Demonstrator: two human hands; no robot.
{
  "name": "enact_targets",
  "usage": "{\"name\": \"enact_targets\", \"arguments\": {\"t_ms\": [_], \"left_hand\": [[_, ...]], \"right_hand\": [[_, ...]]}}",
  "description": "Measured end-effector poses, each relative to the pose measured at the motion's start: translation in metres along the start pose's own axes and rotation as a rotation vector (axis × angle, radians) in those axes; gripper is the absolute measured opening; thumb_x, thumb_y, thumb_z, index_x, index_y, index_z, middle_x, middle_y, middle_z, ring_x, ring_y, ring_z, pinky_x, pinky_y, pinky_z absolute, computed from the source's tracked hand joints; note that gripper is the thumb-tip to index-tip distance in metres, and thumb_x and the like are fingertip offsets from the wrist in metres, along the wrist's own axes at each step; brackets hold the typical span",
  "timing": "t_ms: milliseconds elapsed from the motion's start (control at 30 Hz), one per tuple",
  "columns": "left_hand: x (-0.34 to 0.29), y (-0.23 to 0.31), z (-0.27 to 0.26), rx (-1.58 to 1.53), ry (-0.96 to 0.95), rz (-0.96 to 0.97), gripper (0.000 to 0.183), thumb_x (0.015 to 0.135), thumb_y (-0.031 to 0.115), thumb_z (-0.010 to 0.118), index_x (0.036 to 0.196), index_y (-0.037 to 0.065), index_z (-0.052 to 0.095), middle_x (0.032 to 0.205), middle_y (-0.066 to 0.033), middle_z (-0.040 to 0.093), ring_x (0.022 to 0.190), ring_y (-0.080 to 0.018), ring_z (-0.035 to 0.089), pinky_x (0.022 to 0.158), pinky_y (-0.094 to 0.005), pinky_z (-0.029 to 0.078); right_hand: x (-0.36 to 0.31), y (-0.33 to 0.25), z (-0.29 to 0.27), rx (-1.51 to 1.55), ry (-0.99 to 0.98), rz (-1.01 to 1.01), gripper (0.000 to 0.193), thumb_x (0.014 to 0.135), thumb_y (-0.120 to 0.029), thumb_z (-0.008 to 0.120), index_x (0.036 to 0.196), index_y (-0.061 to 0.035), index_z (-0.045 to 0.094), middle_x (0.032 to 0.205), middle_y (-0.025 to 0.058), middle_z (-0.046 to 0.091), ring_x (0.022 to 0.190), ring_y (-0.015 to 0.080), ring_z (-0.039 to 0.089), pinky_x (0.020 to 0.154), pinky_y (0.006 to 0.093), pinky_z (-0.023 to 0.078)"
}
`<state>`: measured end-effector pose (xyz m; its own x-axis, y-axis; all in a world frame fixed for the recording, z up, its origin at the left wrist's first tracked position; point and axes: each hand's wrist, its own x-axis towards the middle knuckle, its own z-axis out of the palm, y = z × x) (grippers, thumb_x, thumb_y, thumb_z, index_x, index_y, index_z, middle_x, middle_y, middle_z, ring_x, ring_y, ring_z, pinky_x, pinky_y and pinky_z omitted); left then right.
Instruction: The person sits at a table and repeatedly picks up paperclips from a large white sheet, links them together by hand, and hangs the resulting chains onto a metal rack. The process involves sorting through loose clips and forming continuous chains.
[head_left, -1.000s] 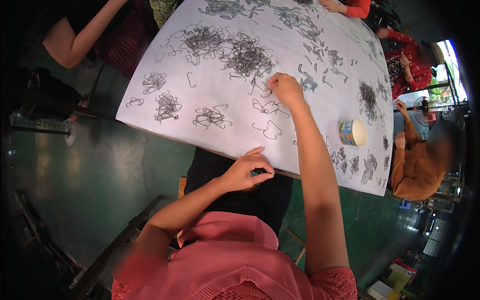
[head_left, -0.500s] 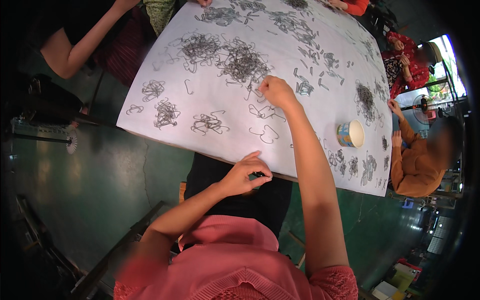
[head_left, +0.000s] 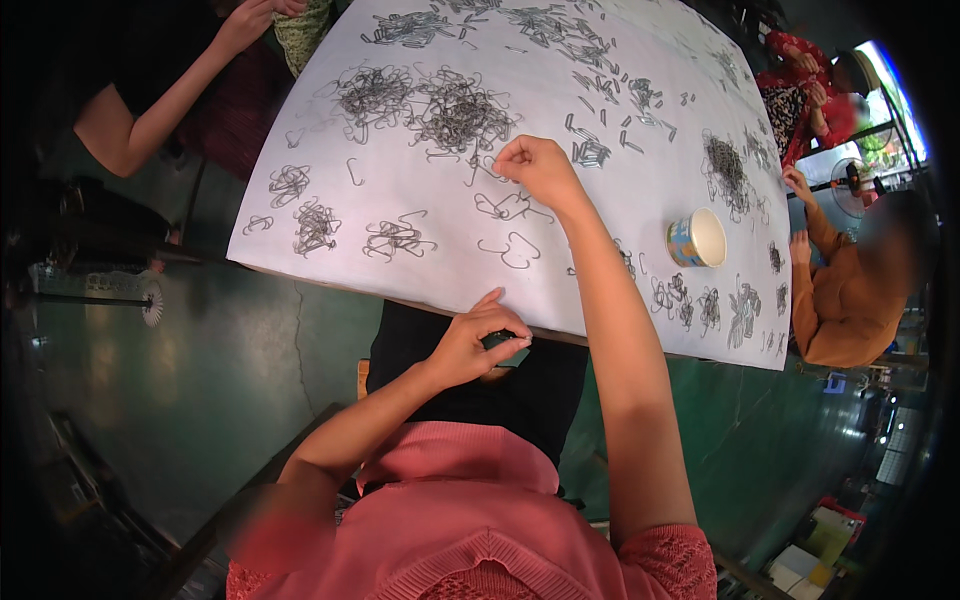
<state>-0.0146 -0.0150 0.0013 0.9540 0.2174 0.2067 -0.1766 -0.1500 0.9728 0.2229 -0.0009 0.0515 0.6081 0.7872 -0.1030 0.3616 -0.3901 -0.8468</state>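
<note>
- Right hand [head_left: 540, 172]: reaching over the table [head_left: 625, 215], palm down. Grip pressed together at the fingertips, right at the near edge of the big hook pile [head_left: 462, 112]. We can't tell if a hook sits in the pinch.
- Left hand [head_left: 472, 345]: at the table's near edge. Thumb and index tips look pressed together, fingers curled to a ring, another finger extended onto the tabletop. We can't make out anything between the tips.
- Hooks: thin grey wire, bent ends, lying in tangles. Big pile is just beyond the right fingertips; second pile [head_left: 372, 98] is beside it, to our left.
- Between our hands: a loose hook group [head_left: 513, 207] just below the right fingers, then a smaller set [head_left: 510, 250] nearer the left hand.
- Left part of table: four small clusters, closest one [head_left: 397, 238] near the front edge, plus one single hook [head_left: 355, 172] lying apart.
- Grey loops [head_left: 590, 153]: long, narrow, scattered past the right hand toward the far side.
- Right of our forearm: paper cup [head_left: 697, 238] standing upright, mouth up; small clusters near it, dark heap [head_left: 727, 165] farther out.
- Around the table we see co-workers: orange top [head_left: 850, 300] at right, red top [head_left: 795, 70] beyond, bare arm [head_left: 165, 110] at left.
</note>
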Motion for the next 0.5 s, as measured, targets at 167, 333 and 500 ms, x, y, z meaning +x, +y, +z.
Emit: {"name": "enact_targets", "arguments": {"t_ms": [167,333,500], "left_hand": [[-0.007,0.005,0.007,0.026,0.063,-0.032,0.011,0.078,0.005,0.069,0.088,0.008,0.066,0.086,-0.0026,0.066,0.086,-0.0166,0.063,0.111,-0.0498,0.023],[-0.007,0.011,0.009,0.053,0.102,-0.056,0.009,0.079,0.003,0.068,0.087,0.006,0.067,0.087,-0.0034,0.067,0.088,-0.0166,0.064,0.109,-0.0499,0.025],[-0.008,0.012,0.010,0.079,0.096,-0.081,0.011,0.080,0.002,0.067,0.090,0.006,0.066,0.089,-0.0028,0.067,0.090,-0.0162,0.064,0.109,-0.0498,0.026]], "right_hand": [[-0.025,0.008,-0.005,0.399,0.005,0.166,0.013,0.074,-0.007,0.073,0.081,0.0006,0.066,0.071,0.0068,0.066,0.057,0.0100,0.059,0.049,0.0218,0.043],[-0.045,0.033,-0.010,0.273,-0.020,0.296,0.014,0.075,-0.011,0.074,0.081,-0.0008,0.067,0.069,0.0052,0.065,0.054,0.0085,0.055,0.047,0.0208,0.039],[-0.081,0.035,-0.020,0.549,0.060,0.467,0.015,0.076,-0.016,0.074,0.080,-0.0027,0.067,0.063,-0.0015,0.056,0.051,0.0060,0.043,0.047,0.0202,0.032]]}}
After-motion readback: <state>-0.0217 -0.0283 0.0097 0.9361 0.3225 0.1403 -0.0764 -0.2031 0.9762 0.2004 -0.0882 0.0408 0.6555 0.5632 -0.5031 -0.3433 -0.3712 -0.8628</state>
